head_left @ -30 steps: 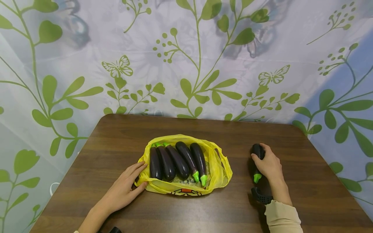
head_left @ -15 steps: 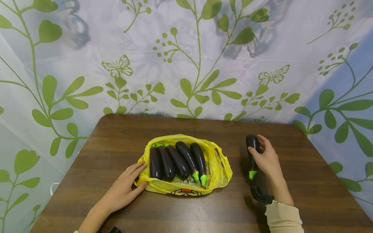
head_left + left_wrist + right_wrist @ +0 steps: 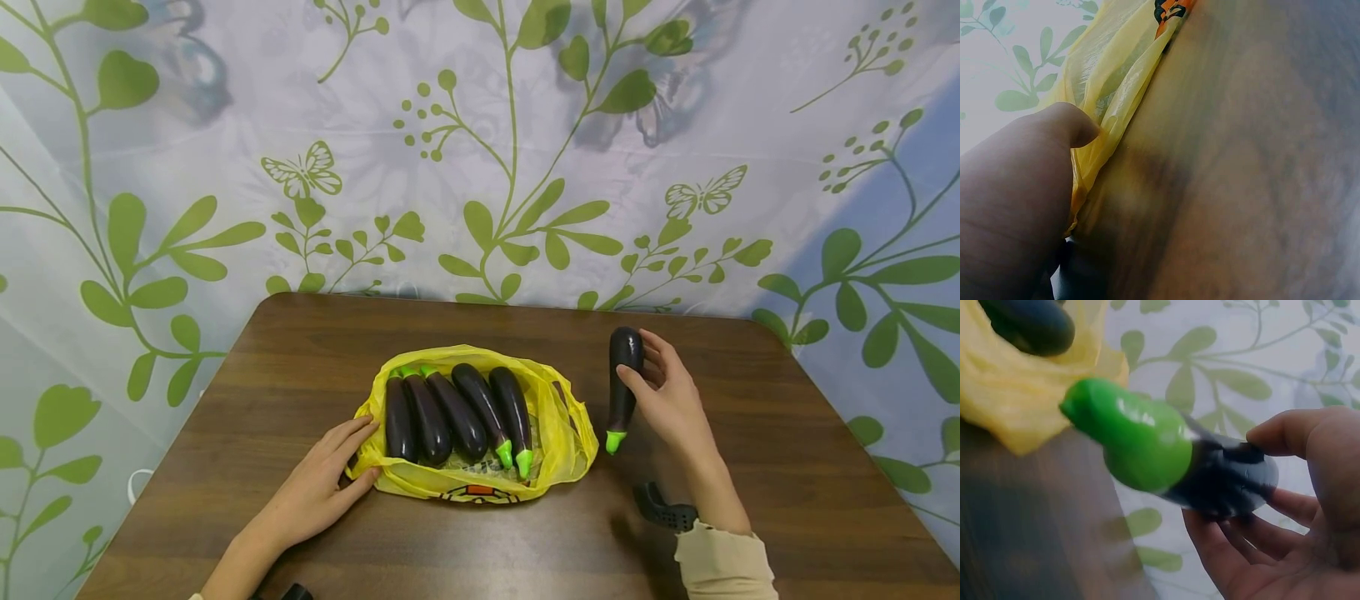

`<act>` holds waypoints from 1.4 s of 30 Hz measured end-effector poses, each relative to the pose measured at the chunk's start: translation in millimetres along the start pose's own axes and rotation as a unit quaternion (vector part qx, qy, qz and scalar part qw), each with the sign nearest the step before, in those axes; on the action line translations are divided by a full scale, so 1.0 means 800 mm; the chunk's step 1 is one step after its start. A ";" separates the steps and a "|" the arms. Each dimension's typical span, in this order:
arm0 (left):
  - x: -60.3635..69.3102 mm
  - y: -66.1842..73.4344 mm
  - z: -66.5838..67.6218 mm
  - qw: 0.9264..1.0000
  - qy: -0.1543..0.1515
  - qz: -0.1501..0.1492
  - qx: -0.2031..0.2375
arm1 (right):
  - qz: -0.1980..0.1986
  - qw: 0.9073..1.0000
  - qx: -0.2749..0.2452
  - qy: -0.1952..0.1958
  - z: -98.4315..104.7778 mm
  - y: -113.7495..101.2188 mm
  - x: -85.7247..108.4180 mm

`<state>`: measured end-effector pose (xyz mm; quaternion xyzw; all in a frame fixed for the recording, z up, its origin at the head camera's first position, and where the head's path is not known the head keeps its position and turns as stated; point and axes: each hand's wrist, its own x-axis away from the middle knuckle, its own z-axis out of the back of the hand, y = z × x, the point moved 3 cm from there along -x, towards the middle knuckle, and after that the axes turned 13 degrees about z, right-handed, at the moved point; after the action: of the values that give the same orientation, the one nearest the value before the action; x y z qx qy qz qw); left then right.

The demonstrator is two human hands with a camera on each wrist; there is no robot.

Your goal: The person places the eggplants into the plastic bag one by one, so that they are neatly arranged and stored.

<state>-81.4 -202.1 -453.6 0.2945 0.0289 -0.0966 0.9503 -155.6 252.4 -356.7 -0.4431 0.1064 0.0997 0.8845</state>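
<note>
My right hand (image 3: 670,406) grips a glossy dark eggplant (image 3: 625,367) between thumb and fingers, to the right of the yellow plastic bag (image 3: 558,475). Its green stem end (image 3: 1141,437) points toward the camera in the right wrist view. Several more eggplants (image 3: 468,429) lie side by side in the bag's open mouth, some with stems at the far side, others with stems at the near side. At the bag's left side rests my left hand (image 3: 318,492), its fingers extended. The left thumb (image 3: 1069,125) touches the yellow plastic in the left wrist view; the other fingers are hidden there.
The bag stands on a brown wooden table (image 3: 480,558). A patterned cloth (image 3: 420,217) with green leaves hangs behind the table's far edge. A black wrist strap (image 3: 663,507) sits by the right wrist.
My right hand has lifted the eggplant off the right part of the table and carried it left, toward the bag. My left hand and the bag look unmoved.
</note>
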 end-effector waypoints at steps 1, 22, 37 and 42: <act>0.000 0.000 0.000 1.000 0.000 0.000 0.000 | 0.004 1.000 -0.002 -0.003 -0.002 -0.003 0.000; -0.001 0.001 0.001 1.000 -0.002 0.002 -0.001 | 0.059 0.986 -0.056 -0.143 -0.068 -0.036 0.007; -0.001 -0.001 0.000 1.000 -0.001 -0.002 -0.002 | 0.008 0.975 -0.099 -0.199 -0.108 -0.022 0.011; -0.001 -0.001 -0.001 1.000 -0.001 -0.002 -0.002 | 0.018 0.973 -0.092 -0.213 -0.116 -0.021 0.012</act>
<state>-82.2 -202.5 -454.5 0.2926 0.0286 -0.0988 0.9507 -150.9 168.2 -400.8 -0.4895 -0.0864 0.2167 0.8402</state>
